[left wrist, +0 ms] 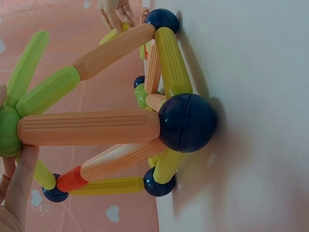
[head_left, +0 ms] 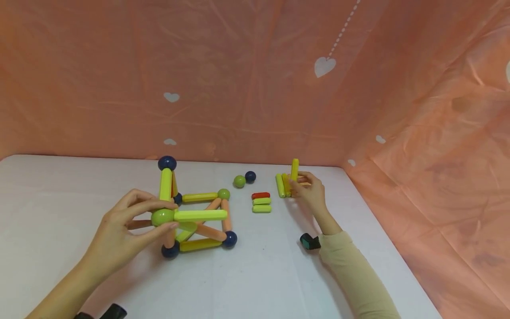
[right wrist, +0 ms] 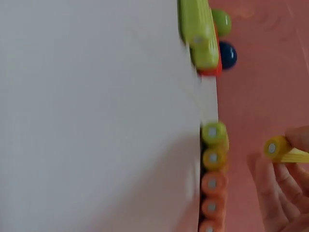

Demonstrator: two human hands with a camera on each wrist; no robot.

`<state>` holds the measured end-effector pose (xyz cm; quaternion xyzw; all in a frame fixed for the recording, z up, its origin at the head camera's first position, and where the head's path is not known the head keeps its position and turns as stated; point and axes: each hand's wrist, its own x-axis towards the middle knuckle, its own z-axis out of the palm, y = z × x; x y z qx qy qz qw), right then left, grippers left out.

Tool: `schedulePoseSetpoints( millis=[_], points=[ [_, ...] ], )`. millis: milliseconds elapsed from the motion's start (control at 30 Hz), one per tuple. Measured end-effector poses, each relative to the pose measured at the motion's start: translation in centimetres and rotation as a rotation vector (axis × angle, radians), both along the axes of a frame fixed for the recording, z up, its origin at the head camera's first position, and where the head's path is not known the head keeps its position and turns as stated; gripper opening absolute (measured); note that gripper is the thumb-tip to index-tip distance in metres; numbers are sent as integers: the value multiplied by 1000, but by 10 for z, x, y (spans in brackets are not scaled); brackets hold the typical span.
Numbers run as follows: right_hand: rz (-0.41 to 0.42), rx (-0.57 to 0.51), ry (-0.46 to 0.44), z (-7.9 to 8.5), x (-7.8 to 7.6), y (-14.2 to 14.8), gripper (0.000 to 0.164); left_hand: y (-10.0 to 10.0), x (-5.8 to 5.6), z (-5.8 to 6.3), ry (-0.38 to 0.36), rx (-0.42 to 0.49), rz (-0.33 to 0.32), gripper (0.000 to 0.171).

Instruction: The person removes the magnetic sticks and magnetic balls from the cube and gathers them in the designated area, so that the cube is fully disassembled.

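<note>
A frame of magnetic rods and balls stands on the table, with blue balls at lower corners and yellow and orange rods between them. At its near top corner my left hand holds a green ball between fingers and thumb. From that ball a light green rod sticks out to the right, its far end free. My right hand pinches a yellow rod, raised above a row of rods; in the right wrist view the yellow rod's metal-tipped end shows.
The row of green, yellow and orange rods lies beneath the right hand. To its left are a short red rod and short green rods. Behind these sit a loose green ball and a blue ball. An orange cloth hangs behind.
</note>
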<state>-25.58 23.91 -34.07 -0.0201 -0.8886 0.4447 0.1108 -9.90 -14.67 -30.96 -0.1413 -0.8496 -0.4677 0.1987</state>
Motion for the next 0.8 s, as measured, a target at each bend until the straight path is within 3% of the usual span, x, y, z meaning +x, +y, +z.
schedulePoseSetpoints(
  millis=[400, 800],
  points=[
    [-167, 117, -64, -1, -10, 45, 42, 0, 0, 0, 3, 10, 1, 37],
    [-165, 45, -223, -3, -12, 57, 40, 0, 0, 0, -2, 6, -1, 36]
  ],
)
